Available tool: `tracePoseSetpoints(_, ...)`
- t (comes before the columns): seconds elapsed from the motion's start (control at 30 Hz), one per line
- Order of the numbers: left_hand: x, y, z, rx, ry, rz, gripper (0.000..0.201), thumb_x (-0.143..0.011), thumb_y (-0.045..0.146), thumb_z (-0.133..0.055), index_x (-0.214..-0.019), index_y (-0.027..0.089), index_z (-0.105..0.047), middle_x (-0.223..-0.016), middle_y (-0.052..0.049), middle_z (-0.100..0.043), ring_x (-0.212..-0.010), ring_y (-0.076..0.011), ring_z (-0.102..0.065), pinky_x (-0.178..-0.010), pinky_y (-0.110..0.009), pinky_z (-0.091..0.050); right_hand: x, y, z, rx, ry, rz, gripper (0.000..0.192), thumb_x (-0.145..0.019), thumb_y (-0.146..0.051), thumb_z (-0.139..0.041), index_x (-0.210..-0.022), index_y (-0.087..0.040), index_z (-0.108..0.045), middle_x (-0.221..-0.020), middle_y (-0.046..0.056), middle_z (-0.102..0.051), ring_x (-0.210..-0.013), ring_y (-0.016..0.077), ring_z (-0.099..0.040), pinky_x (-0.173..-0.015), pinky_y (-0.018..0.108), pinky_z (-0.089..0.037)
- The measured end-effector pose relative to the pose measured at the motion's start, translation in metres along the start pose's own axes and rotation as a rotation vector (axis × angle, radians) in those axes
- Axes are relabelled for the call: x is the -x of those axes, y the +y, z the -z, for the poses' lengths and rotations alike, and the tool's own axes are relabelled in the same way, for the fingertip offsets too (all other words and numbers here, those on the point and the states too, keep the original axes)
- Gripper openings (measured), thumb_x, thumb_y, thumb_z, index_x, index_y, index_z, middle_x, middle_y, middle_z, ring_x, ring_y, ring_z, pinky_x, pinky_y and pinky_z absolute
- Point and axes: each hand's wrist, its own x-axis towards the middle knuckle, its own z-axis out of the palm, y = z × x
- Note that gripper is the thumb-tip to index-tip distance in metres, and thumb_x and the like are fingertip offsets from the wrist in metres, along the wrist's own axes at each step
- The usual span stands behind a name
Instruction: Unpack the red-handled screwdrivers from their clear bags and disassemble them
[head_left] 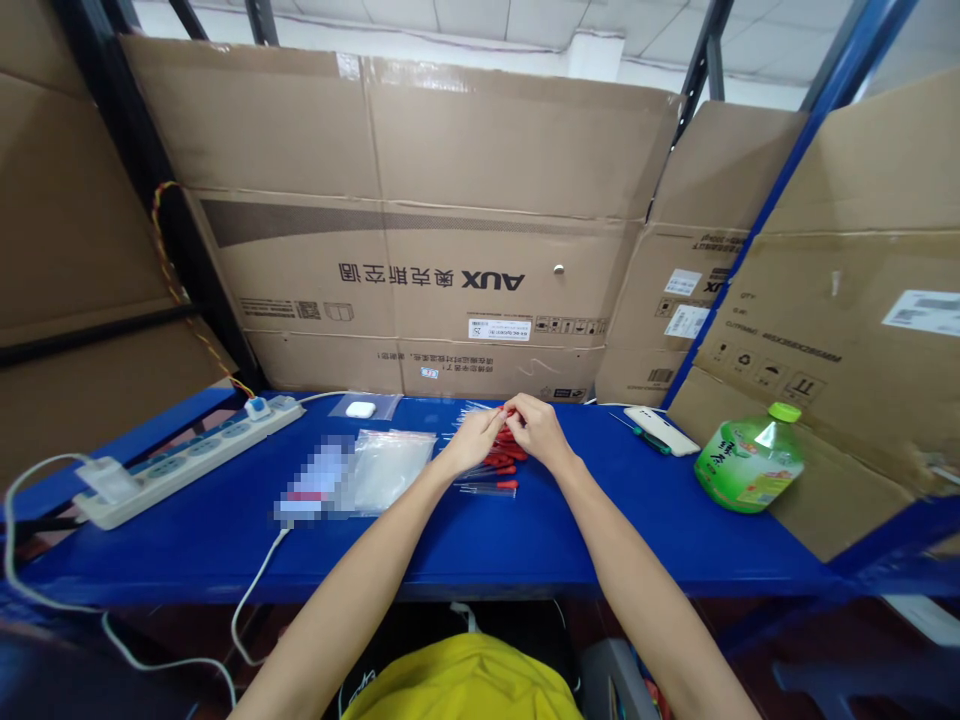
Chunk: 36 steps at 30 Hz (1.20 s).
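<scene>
My left hand point(478, 440) and my right hand point(534, 428) meet over a pile of droppers point(501, 462), thin clear tubes with red rubber ends. Both sets of fingers are closed in a pinch at one red end, which shows between the fingertips; the rest of that dropper is mostly hidden. A few droppers lie nearer to me, below the hands, their red ends pointing right. Left of my left hand are clear plastic zip bags point(391, 470), lying flat.
A blurred-out phone point(319, 480) with a cable lies left of the bags. Further left runs a white power strip point(202, 455). A white earbud case point(361, 410) sits behind. On the right are a white box-like object point(660, 430), a screwdriver point(651, 440) and a green bottle point(750, 462). Cardboard walls surround the blue table point(510, 555).
</scene>
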Motion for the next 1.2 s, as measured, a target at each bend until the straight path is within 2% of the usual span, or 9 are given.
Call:
tracePoseSetpoints(0.33, 0.007, 0.021, 0.009, 0.030, -0.002, -0.046, 0.054, -0.101, 0.057, -0.032, -0.078, 0.014, -0.058, -0.071, 0.001, -0.053, -0.069, -0.0130, -0.047, -0.068, -0.023, -0.037, -0.006, -0.001, -0.002, -0.650, 0.014, -0.383, 0.013, -0.083, -0.028, -0.053, -0.078, -0.020, -0.062, -0.059, -0.004, -0.050, -0.054, 0.0123, -0.044, -0.055, 0.024, -0.038)
tracePoseSetpoints(0.53, 0.003, 0.024, 0.007, 0.021, 0.068, -0.036, 0.055, -0.099, 0.061, -0.032, -0.078, 0.016, -0.055, -0.066, 0.001, -0.047, -0.065, -0.0128, -0.042, -0.062, -0.024, -0.034, -0.014, -0.007, -0.011, -0.732, 0.116, -0.454, 0.015, -0.082, -0.035, -0.055, -0.080, -0.021, -0.060, -0.060, -0.003, -0.048, -0.055, 0.0126, -0.045, -0.054, 0.025, -0.040)
tracePoseSetpoints(0.6, 0.005, 0.027, 0.007, 0.025, 0.093, -0.045, 0.055, -0.099, 0.062, -0.031, -0.073, 0.017, -0.049, -0.063, 0.002, -0.042, -0.063, -0.0119, -0.039, -0.060, -0.024, -0.032, -0.017, 0.003, -0.005, -0.715, 0.201, -0.470, 0.015, -0.082, -0.036, -0.053, -0.080, -0.022, -0.057, -0.061, -0.003, -0.046, -0.054, 0.0120, -0.043, -0.053, 0.024, -0.039)
tracePoseSetpoints(0.7, 0.010, 0.030, 0.008, 0.050, 0.122, -0.071, 0.053, -0.100, 0.060, -0.030, -0.069, 0.019, -0.042, -0.061, 0.003, -0.037, -0.060, -0.0111, -0.036, -0.060, -0.024, -0.031, -0.014, 0.036, 0.023, -0.657, 0.522, -0.509, 0.017, -0.082, -0.040, -0.048, -0.080, -0.023, -0.050, -0.061, -0.005, -0.038, -0.049, 0.0104, -0.036, -0.048, 0.022, -0.032)
tracePoseSetpoints(0.8, 0.012, 0.029, 0.006, 0.021, 0.133, -0.080, 0.050, -0.103, 0.055, -0.029, -0.072, 0.019, -0.044, -0.063, 0.003, -0.042, -0.061, -0.0116, -0.039, -0.062, -0.024, -0.032, -0.001, 0.070, 0.054, -0.532, 0.720, -0.584, 0.019, -0.080, -0.039, -0.048, -0.088, -0.023, -0.053, -0.070, -0.003, -0.047, -0.051, 0.0098, -0.039, -0.048, 0.022, -0.031)
tracePoseSetpoints(0.87, 0.011, 0.027, 0.004, -0.077, 0.078, -0.101, 0.047, -0.104, 0.051, -0.030, -0.075, 0.018, -0.049, -0.067, 0.002, -0.050, -0.064, -0.0127, -0.045, -0.065, -0.025, -0.034, 0.010, 0.082, 0.062, -0.423, 0.637, -0.656, 0.026, -0.081, -0.038, -0.047, -0.097, -0.021, -0.058, -0.075, 0.000, -0.057, -0.054, 0.0112, -0.045, -0.050, 0.023, -0.035)
tracePoseSetpoints(0.97, 0.010, 0.023, 0.003, -0.244, -0.085, -0.156, 0.041, -0.103, 0.048, -0.039, -0.083, 0.019, -0.061, -0.079, -0.002, -0.064, -0.074, -0.0156, -0.056, -0.071, -0.026, -0.037, 0.021, 0.084, 0.056, -0.189, 0.358, -0.696, 0.029, -0.079, -0.036, -0.054, -0.102, -0.019, -0.062, -0.082, 0.003, -0.068, -0.061, 0.0145, -0.055, -0.059, 0.026, -0.042)
tracePoseSetpoints(1.1, 0.013, 0.019, 0.014, -0.313, -0.275, -0.178, 0.031, -0.096, 0.048, -0.055, -0.092, 0.022, -0.072, -0.096, -0.005, -0.073, -0.085, -0.0186, -0.063, -0.074, -0.027, -0.039, 0.023, 0.078, 0.039, -0.036, -0.079, -0.616, 0.017, -0.077, -0.028, -0.061, -0.090, -0.020, -0.068, -0.081, 0.003, -0.073, -0.069, 0.0165, -0.063, -0.067, 0.026, -0.046)
tracePoseSetpoints(1.2, 0.015, 0.014, 0.023, -0.312, -0.352, -0.138, 0.027, -0.090, 0.048, -0.064, -0.089, 0.023, -0.075, -0.090, -0.004, -0.074, -0.079, -0.0181, -0.064, -0.070, -0.026, -0.039, 0.024, 0.077, 0.034, 0.021, -0.249, -0.546, 0.015, -0.079, -0.026, -0.063, -0.087, -0.019, -0.073, -0.081, 0.003, -0.074, -0.073, 0.0170, -0.065, -0.070, 0.026, -0.047)
